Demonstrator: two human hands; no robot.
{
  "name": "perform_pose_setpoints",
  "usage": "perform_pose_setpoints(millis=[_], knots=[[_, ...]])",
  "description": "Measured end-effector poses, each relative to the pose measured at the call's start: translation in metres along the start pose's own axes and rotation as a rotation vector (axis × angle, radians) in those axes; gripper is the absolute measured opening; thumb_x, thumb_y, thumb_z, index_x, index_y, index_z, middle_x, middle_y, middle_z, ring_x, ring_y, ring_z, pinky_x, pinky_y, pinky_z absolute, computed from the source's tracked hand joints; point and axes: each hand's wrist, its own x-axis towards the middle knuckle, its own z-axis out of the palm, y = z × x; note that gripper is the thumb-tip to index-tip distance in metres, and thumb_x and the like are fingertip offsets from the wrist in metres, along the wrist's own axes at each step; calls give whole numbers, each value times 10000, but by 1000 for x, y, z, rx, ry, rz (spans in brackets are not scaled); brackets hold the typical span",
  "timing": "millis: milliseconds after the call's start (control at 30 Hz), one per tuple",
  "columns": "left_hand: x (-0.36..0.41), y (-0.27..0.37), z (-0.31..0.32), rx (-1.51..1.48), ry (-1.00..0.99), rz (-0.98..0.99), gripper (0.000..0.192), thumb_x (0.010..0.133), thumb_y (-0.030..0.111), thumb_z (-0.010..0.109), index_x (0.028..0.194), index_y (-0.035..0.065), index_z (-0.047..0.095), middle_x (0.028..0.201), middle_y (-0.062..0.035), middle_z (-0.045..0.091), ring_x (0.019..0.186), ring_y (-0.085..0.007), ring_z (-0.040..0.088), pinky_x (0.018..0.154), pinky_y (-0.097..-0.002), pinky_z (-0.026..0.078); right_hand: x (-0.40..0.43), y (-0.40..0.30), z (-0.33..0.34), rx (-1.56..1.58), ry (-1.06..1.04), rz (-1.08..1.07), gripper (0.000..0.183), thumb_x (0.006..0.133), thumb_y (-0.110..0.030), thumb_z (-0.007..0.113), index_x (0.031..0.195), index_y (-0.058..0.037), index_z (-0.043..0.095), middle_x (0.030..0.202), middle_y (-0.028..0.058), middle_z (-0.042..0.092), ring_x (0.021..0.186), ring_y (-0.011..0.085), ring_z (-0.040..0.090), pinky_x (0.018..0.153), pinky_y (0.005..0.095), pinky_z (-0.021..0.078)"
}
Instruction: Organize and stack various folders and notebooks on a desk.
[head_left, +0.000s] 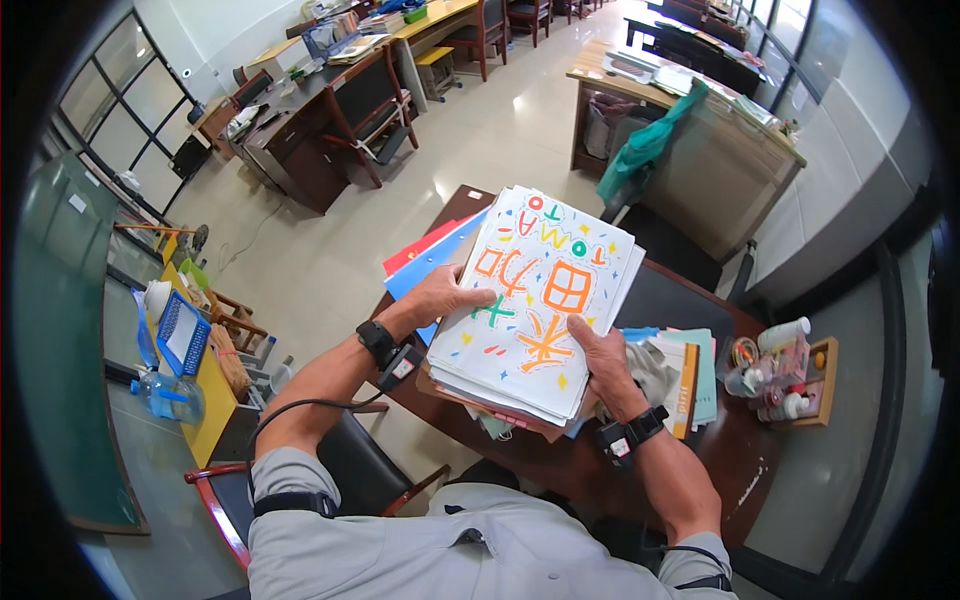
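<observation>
Both hands grip a thick stack of paper sheets (517, 360) above a dark wooden desk (739, 480). Colourful hand-drawn lettering, small stars and dashes cover the top sheet. My left hand (446, 292) clasps the stack's left side, its thumb lying on the top sheet. On the near right edge, my right hand (604, 364) has its thumb on top too; the fingers of both hands are hidden beneath. Red and blue folders (427, 251) stick out beyond the stack on the left. Past my right hand lie a crumpled grey cloth (651, 371) and books (688, 382).
A wooden tray of bottles (821, 382) stands at the desk's right end. Behind my left arm is a black-seated chair (367, 457). A yellow-topped cabinet (206, 427) holds a blue basket (184, 334) and a plastic jug (169, 397). Another desk (682, 150) stands ahead, with a green cloth (649, 150) hanging beside it.
</observation>
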Motion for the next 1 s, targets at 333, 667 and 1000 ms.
perform_pose_setpoints(millis=[333, 667, 1000], knots=[[52, -44, -63, 28, -29, -226, 630, 821, 332, 804, 1231, -90, 577, 1079, -151, 692, 885, -176, 694, 750, -276, 558, 40, 24, 35, -141, 42, 160, 482, 907, -156, 714, 1254, 124, 530, 1196, 204, 647, 947, 249, 701, 815, 352, 594], [57, -48, -72, 207, -112, -34, 607, 841, 395, 756, 1227, -45, 594, 1091, -120, 692, 889, -174, 675, 781, -313, 538, -21, 27, -72, -581, 226, 110, 491, 889, -289, 711, 1202, 70, 590, 903, 85, 685, 774, 131, 642, 684, 286, 533], [55, -60, -80, 366, 164, -41, 652, 901, 511, 665, 1287, -2, 558, 996, -43, 677, 829, -101, 611, 609, -260, 446, -76, -9, -151, -1507, 471, -551, 654, 791, -292, 762, 1317, 7, 515, 1180, 221, 561, 1126, 391, 527, 957, 489, 434]])
